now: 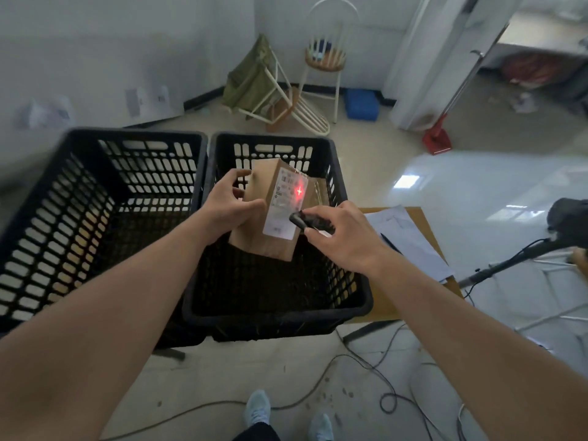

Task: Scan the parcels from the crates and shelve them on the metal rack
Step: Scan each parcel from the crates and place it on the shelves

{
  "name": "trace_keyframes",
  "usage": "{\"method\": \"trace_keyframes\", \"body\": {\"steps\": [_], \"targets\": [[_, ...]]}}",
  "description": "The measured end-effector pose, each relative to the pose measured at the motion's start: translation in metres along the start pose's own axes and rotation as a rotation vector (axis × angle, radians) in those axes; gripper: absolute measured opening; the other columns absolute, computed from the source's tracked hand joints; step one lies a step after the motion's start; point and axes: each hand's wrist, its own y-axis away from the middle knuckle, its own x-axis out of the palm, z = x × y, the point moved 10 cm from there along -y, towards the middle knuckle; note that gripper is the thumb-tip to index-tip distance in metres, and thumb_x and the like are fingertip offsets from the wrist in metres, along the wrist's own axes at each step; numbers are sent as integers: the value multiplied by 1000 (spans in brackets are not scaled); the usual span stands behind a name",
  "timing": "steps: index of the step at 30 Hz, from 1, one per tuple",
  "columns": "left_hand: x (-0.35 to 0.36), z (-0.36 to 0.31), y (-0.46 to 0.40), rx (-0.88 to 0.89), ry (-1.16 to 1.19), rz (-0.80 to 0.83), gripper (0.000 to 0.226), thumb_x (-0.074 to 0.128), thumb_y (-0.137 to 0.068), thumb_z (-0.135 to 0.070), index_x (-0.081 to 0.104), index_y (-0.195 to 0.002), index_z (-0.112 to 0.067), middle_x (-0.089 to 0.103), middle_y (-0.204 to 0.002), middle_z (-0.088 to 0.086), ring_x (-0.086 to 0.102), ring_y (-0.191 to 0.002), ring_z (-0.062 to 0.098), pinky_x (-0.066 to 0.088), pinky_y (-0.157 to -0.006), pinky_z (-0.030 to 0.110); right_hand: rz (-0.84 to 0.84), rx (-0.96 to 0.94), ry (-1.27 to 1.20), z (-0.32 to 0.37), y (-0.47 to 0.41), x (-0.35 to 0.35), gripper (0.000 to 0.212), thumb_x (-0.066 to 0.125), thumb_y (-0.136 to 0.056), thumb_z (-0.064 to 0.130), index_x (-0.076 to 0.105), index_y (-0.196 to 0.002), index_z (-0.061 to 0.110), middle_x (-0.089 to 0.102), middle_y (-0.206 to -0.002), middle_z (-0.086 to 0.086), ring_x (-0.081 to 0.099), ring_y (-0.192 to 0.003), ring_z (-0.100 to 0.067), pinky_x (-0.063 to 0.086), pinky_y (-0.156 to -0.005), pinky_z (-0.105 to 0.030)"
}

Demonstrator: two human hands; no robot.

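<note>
- Forearms fill the near edge of the view, both reaching away over the right crate (276, 316), with pale shoes on the floor below them.
- Held up above that crate is the parcel (254, 214), a brown cardboard box with a white shipping label (284, 202) on the face turned upward.
- Left hand (227, 205) grips the parcel's left side, thumb across the near face and fingers curled round the far edge.
- Right hand (342, 233) pinches a small dark scanner (310, 221) just beside the label's lower right; its red cross falls on the label's upper part.
- Handling, as a judgement: one hand carries it without strain, so it is probably light; the board looks stiff and dry, not slippery (contents unknown, so treat it gently).
- Best hold is across two opposite sides, keeping fingers off the label while it is being read.
- A second flat brown item seems to lie further back in the right crate; I cannot tell what it is.
- Left crate (105, 198) stands touching the right one.
- To the right lies a board with papers (410, 240) and a pen.
</note>
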Motion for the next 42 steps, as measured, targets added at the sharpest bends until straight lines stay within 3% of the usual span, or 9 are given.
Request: {"method": "trace_keyframes", "body": {"steps": [6, 13, 20, 23, 30, 35, 39, 42], "targets": [[-32, -15, 1, 58, 7, 2, 86, 81, -65, -47, 51, -145, -47, 68, -118, 4, 66, -110, 24, 57, -99, 55, 23, -57, 237, 29, 11, -14, 48, 58, -103, 51, 52, -150, 46, 43, -124, -2, 56, -109, -27, 52, -102, -44], [-63, -45, 10, 103, -36, -68, 85, 77, -60, -57, 53, -141, -52, 65, -112, -1, 63, -104, 19, 53, -90, 44, 84, -180, 546, 61, 19, -25, 48, 55, -105, 51, 50, -153, 45, 43, -137, -7, 54, -112, -31, 51, -101, -48], [-92, -54, 21, 106, -118, -131, 69, 70, -65, -62, 65, -133, -55, 64, -118, -12, 60, -111, 15, 45, -92, 39, 105, -259, 629, 80, 22, -35, 46, 53, -105, 51, 50, -151, 46, 48, -145, -3, 53, -117, -31, 50, -102, -48], [-100, -56, 26, 103, -113, -154, 66, 69, -64, -63, 71, -129, -52, 68, -112, -15, 64, -106, 10, 51, -87, 35, 118, -292, 649, 87, 24, -37, 46, 54, -105, 51, 51, -151, 46, 47, -151, 1, 53, -119, -31, 50, -102, -47], [-114, -61, 32, 127, -120, -176, 66, 70, -65, -64, 73, -128, -48, 76, -110, -8, 70, -104, 16, 58, -97, 42, 135, -320, 682, 95, 29, -36, 47, 54, -105, 51, 53, -151, 42, 50, -148, -2, 52, -123, -32, 50, -104, -50], [-117, -63, 35, 141, -91, -177, 68, 70, -64, -63, 72, -130, -47, 72, -114, -6, 67, -108, 18, 56, -98, 41, 103, -310, 580, 95, 26, -35, 47, 54, -105, 52, 51, -151, 44, 51, -147, 1, 52, -123, -30, 49, -106, -50], [-119, -68, 39, 147, -10, -180, 56, 70, -71, -54, 71, -127, -51, 73, -112, -4, 69, -108, 19, 57, -95, 42, 6, -250, 260, 88, 16, -42, 42, 57, -105, 45, 55, -147, 43, 56, -129, 0, 56, -116, -26, 52, -103, -48], [-121, -75, 45, 158, 59, -171, 52, 70, -77, -47, 70, -128, -51, 75, -114, 2, 71, -107, 22, 61, -90, 47, -142, -193, -18, 85, 6, -52, 41, 61, -105, 40, 59, -146, 37, 59, -127, -2, 60, -114, -23, 53, -103, -49]]}}
